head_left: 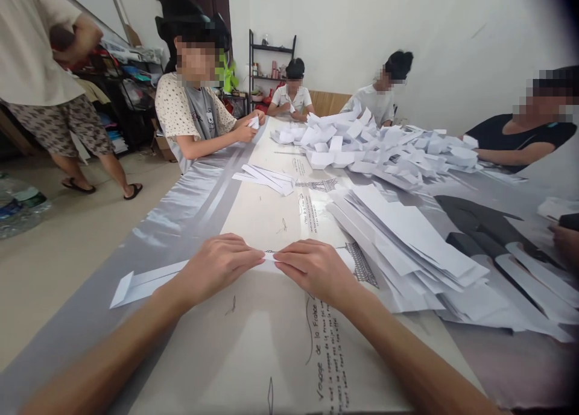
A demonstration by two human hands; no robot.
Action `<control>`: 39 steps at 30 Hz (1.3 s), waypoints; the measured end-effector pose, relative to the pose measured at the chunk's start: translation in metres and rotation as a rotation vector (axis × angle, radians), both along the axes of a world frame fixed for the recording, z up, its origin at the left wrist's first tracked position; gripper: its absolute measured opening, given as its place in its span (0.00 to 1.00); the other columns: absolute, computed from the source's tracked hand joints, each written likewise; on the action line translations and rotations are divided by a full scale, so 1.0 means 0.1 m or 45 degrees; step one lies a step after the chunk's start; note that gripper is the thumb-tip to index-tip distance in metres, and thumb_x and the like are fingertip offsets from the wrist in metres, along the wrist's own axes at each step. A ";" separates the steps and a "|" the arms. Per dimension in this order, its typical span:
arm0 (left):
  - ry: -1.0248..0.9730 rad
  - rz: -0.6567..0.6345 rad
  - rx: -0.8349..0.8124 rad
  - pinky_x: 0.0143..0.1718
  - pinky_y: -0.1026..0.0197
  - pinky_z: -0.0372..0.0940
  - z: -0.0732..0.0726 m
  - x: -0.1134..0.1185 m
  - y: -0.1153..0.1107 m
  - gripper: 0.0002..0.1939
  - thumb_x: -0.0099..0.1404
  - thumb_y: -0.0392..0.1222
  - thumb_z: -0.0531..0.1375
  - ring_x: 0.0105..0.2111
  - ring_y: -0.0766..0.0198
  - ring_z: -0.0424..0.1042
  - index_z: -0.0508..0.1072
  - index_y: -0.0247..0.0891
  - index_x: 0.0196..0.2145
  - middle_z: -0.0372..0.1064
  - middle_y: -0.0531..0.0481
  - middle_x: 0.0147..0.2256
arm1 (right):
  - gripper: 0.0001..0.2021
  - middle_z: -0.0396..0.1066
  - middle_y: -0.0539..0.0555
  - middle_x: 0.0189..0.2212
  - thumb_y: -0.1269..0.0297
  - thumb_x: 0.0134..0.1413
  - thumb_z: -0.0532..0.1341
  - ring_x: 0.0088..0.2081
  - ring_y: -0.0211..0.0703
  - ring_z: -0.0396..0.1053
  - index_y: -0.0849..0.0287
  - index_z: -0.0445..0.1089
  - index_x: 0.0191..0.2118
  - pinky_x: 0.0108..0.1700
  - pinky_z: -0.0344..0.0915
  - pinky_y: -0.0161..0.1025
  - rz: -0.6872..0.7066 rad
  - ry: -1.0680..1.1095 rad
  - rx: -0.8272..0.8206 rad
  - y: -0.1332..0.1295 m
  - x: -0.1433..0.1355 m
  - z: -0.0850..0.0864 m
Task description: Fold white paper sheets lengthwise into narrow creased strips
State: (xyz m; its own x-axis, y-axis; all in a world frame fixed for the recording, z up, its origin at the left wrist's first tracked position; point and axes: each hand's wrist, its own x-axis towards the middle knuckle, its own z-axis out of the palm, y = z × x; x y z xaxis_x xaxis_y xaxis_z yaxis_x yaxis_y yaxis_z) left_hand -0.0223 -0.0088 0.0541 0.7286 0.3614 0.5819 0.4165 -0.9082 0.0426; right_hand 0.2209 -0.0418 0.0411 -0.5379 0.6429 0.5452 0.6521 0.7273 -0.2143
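Over the near part of the table, my left hand [215, 263] and my right hand [319, 269] meet almost fingertip to fingertip. Each is closed in a pinch on a long folded white paper strip [270, 257]. To the left, what looks like the same strip comes out from under my left wrist, its end folded up [123, 289]. A short white piece shows past my right hand. Just right of that hand lies a thick fanned stack of white paper strips [407, 240]. Several narrow folded strips [265, 178] rest farther up the table.
A big heap of folded white papers [362, 143] covers the far table. The printed tablecloth [253, 342] runs lengthwise. Dark and white sheets [493, 246] lie at right. Several people sit around; one [194, 113] at left folds paper. Another person [49, 71] stands at far left.
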 end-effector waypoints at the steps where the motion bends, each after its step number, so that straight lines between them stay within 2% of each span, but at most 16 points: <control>1: -0.013 0.002 0.003 0.36 0.61 0.68 -0.01 0.01 -0.01 0.13 0.76 0.41 0.53 0.26 0.66 0.74 0.78 0.43 0.40 0.76 0.54 0.27 | 0.13 0.80 0.52 0.35 0.64 0.70 0.56 0.35 0.42 0.76 0.54 0.79 0.40 0.40 0.71 0.40 -0.003 0.009 0.005 -0.01 -0.01 0.00; 4: 0.003 -0.001 -0.025 0.39 0.60 0.69 -0.01 0.04 -0.03 0.13 0.76 0.42 0.54 0.27 0.65 0.74 0.78 0.43 0.40 0.76 0.54 0.28 | 0.15 0.79 0.52 0.33 0.65 0.71 0.54 0.34 0.40 0.75 0.55 0.79 0.38 0.38 0.70 0.39 0.005 0.037 0.024 -0.02 -0.05 0.00; 7: 0.039 -0.012 -0.143 0.38 0.60 0.69 0.02 0.02 -0.01 0.14 0.76 0.43 0.54 0.27 0.65 0.74 0.79 0.42 0.40 0.76 0.53 0.26 | 0.17 0.79 0.53 0.32 0.66 0.71 0.53 0.34 0.41 0.75 0.54 0.79 0.36 0.39 0.69 0.39 0.047 0.026 -0.003 -0.02 -0.02 0.04; 11: -0.046 0.001 -0.464 0.35 0.64 0.69 0.08 -0.12 0.09 0.13 0.73 0.46 0.58 0.29 0.63 0.77 0.81 0.43 0.37 0.79 0.51 0.30 | 0.16 0.78 0.52 0.33 0.63 0.70 0.54 0.35 0.43 0.74 0.52 0.80 0.38 0.36 0.68 0.41 0.030 0.021 -0.145 0.04 0.20 0.18; 14: -0.156 0.130 -0.753 0.32 0.65 0.69 0.14 -0.26 0.18 0.13 0.68 0.50 0.62 0.31 0.61 0.78 0.83 0.42 0.34 0.81 0.50 0.35 | 0.14 0.78 0.51 0.31 0.61 0.68 0.56 0.31 0.42 0.72 0.51 0.80 0.36 0.32 0.66 0.42 -0.052 0.084 -0.309 0.09 0.47 0.31; 18: -0.242 0.288 -1.032 0.31 0.64 0.69 0.20 -0.39 0.28 0.12 0.62 0.53 0.66 0.31 0.59 0.77 0.84 0.43 0.30 0.81 0.51 0.32 | 0.11 0.78 0.51 0.30 0.57 0.62 0.61 0.30 0.42 0.71 0.49 0.81 0.33 0.33 0.68 0.44 -0.112 0.309 -0.521 0.15 0.74 0.40; 23: -0.324 0.336 -1.233 0.29 0.64 0.68 0.19 -0.50 0.37 0.12 0.59 0.53 0.69 0.30 0.60 0.76 0.84 0.42 0.32 0.80 0.49 0.32 | 0.11 0.78 0.53 0.30 0.52 0.56 0.65 0.29 0.42 0.69 0.52 0.81 0.33 0.31 0.67 0.43 -0.208 0.573 -0.771 0.21 0.87 0.40; 29: -0.479 0.428 -1.281 0.27 0.65 0.67 0.17 -0.66 0.43 0.15 0.56 0.54 0.70 0.28 0.62 0.75 0.83 0.39 0.32 0.79 0.48 0.30 | 0.14 0.74 0.53 0.26 0.51 0.53 0.68 0.30 0.41 0.68 0.57 0.78 0.29 0.35 0.67 0.43 -0.389 0.925 -0.756 0.30 1.02 0.31; 31: -0.565 0.475 -1.269 0.26 0.66 0.65 0.17 -0.65 0.42 0.16 0.55 0.54 0.71 0.27 0.63 0.74 0.83 0.39 0.31 0.79 0.49 0.29 | 0.15 0.75 0.55 0.30 0.50 0.53 0.68 0.33 0.43 0.71 0.58 0.78 0.33 0.38 0.70 0.45 -0.441 1.081 -0.738 0.34 1.01 0.25; 33: -0.667 0.512 -1.229 0.26 0.66 0.65 0.17 -0.56 0.38 0.16 0.54 0.55 0.71 0.27 0.64 0.73 0.83 0.38 0.31 0.79 0.49 0.29 | 0.17 0.77 0.59 0.39 0.47 0.56 0.66 0.40 0.48 0.75 0.57 0.77 0.39 0.42 0.73 0.48 -0.420 1.235 -0.805 0.35 0.90 0.19; 36: -0.821 0.536 -1.157 0.26 0.66 0.64 0.16 -0.32 0.25 0.16 0.55 0.55 0.71 0.28 0.64 0.73 0.83 0.39 0.31 0.79 0.50 0.30 | 0.20 0.74 0.63 0.52 0.46 0.60 0.63 0.50 0.54 0.75 0.54 0.72 0.51 0.48 0.75 0.52 -0.207 1.399 -1.015 0.27 0.54 0.14; 39: -0.821 0.495 -1.249 0.23 0.66 0.63 0.16 -0.04 0.09 0.17 0.57 0.56 0.69 0.25 0.64 0.72 0.82 0.38 0.32 0.79 0.50 0.29 | 0.20 0.72 0.62 0.56 0.49 0.62 0.63 0.55 0.54 0.72 0.56 0.70 0.53 0.54 0.74 0.53 0.014 1.395 -1.211 0.13 0.14 0.14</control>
State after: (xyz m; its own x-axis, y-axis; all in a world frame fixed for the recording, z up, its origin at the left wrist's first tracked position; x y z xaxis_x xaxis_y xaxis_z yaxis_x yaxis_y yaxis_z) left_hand -0.0267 -0.0001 0.0706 0.1560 0.9755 0.1554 0.3019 -0.1969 0.9328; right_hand 0.2353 -0.0291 0.0553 -0.1465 0.9877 0.0555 -0.1570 0.0322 -0.9871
